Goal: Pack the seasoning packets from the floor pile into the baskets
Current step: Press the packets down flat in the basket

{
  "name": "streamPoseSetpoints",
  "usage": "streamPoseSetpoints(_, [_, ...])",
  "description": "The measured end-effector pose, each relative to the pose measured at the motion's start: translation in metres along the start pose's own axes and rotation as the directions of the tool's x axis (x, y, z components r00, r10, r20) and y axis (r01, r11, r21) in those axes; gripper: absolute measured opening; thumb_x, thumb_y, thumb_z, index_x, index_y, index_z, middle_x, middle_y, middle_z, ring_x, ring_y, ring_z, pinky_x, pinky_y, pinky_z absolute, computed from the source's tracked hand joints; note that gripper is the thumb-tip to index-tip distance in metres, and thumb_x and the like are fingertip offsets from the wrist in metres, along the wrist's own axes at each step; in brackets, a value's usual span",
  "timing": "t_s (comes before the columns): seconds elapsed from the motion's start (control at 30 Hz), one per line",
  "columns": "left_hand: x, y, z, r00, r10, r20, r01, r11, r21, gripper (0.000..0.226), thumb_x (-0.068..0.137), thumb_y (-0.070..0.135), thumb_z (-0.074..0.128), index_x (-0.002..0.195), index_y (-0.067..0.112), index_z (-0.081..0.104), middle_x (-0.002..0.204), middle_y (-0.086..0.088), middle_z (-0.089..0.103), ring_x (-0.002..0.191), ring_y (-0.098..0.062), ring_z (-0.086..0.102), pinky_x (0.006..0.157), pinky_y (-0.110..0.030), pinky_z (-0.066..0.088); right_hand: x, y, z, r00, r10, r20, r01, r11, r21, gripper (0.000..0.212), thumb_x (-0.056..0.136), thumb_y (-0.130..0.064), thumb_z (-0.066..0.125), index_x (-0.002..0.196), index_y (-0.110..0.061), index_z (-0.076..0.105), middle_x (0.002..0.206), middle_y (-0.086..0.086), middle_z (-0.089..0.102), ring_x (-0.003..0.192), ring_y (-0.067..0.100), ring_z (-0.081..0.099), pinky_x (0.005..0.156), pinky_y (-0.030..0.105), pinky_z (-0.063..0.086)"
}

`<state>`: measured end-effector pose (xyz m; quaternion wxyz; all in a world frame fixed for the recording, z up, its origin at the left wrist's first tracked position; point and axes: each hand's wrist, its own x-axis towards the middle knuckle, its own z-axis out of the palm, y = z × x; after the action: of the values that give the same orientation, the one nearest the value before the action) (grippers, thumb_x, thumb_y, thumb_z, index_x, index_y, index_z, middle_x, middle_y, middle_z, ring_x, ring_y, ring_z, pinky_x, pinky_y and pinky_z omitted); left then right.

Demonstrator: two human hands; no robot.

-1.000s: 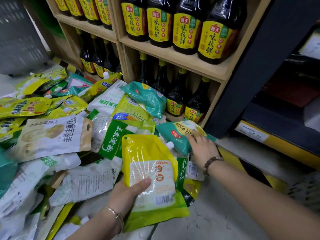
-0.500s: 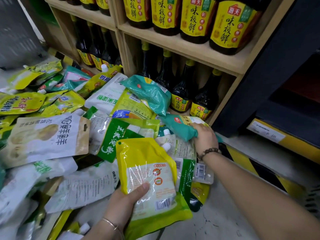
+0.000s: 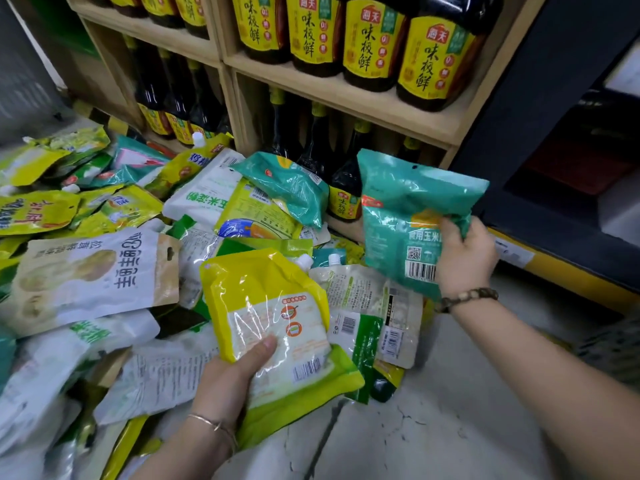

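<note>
- My left hand (image 3: 228,379) grips the yellow pouch (image 3: 273,327) at its lower left corner, thumb pressed on the clear front. The hold is unchanged from half a second ago.
- The pouch has a white spout cap at its top right and a barcode at the lower right. Its small print is too fine to read.
- It hangs just above the near edge of the pile (image 3: 104,271), over the cracked grey floor (image 3: 433,427).
- My right hand (image 3: 464,258), with a bead bracelet at the wrist, clenches the right edge of a teal packet (image 3: 408,216). Half a second ago this packet lay on the pile at the foot of the shelf; it is now lifted clear and held upright.
- The teal packet faces me and shows "食用玉米", with the rest under my fingers, plus a QR code and a barcode.
- The rest of the pile lies as before, a heap of green, yellow, white and teal packets. A white packet (image 3: 204,199) reads "玉米淀粉" upside down, and a second teal packet (image 3: 287,188) leans against the shelf.
- The wooden shelf (image 3: 346,95) stands behind the pile. Its dark bottles (image 3: 370,43) carry yellow labels reading "海天" and "味极鲜".
</note>
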<state>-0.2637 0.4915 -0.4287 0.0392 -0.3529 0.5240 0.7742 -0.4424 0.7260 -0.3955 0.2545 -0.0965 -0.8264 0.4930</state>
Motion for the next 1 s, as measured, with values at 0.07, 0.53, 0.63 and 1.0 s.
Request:
streamPoseSetpoints(0.07, [-0.003, 0.005, 0.005, 1.000, 0.022, 0.011, -0.022, 0.999, -0.031, 0.040, 0.053, 0.025, 0.076, 0.088, 0.007, 0.070, 0.082, -0.014, 0.073, 0.071, -0.031, 0.071, 0.050, -0.032, 0.056, 0.002, -0.008, -0.012, 0.998, 0.047, 0.030, -0.048, 0.998, 0.046, 0.018, 0.091, -0.014, 0.056, 0.075, -0.005, 0.054, 0.065, 0.000, 0.049, 0.056, 0.007, 0.040, 0.052, 0.018, 0.035])
streamPoseSetpoints(0.53, [-0.037, 0.091, 0.030, 0.852, 0.522, 0.041, -0.520, 0.834, 0.186, 0.010, 0.074, 0.016, 0.075, 0.072, 0.026, 0.072, 0.069, 0.019, 0.070, 0.065, 0.001, 0.067, 0.061, -0.020, 0.053, 0.016, -0.106, -0.063, 0.992, -0.051, 0.118, 0.049, 0.999, 0.016, 0.043, 0.093, -0.030, 0.054, 0.062, -0.003, 0.043, 0.068, 0.018, 0.046, 0.067, 0.024, 0.041, 0.065, 0.044, 0.040])
streamPoseSetpoints(0.63, [-0.050, 0.105, 0.032, 0.826, 0.564, 0.027, -0.555, 0.802, 0.221, 0.009, 0.074, 0.024, 0.076, 0.076, 0.026, 0.067, 0.065, 0.021, 0.068, 0.060, 0.004, 0.065, 0.053, -0.017, 0.047, 0.020, -0.129, -0.070, 0.980, -0.115, 0.164, 0.116, 0.993, 0.002, 0.045, 0.094, -0.030, 0.053, 0.061, -0.001, 0.044, 0.065, 0.017, 0.047, 0.066, 0.023, 0.042, 0.062, 0.041, 0.036])
streamPoseSetpoints(1.0, [-0.127, 0.136, 0.123, 0.774, 0.606, 0.183, -0.630, 0.764, 0.136, 0.025, 0.069, 0.031, 0.072, 0.065, 0.011, 0.058, 0.042, 0.021, 0.058, 0.042, 0.009, 0.057, 0.050, -0.013, 0.051, 0.073, -0.179, -0.190, 0.978, -0.206, 0.008, 0.206, 0.972, -0.113, 0.052, 0.094, -0.034, 0.051, 0.051, -0.013, 0.032, 0.053, 0.004, 0.034, 0.049, 0.014, 0.031, 0.047, 0.027, 0.024])
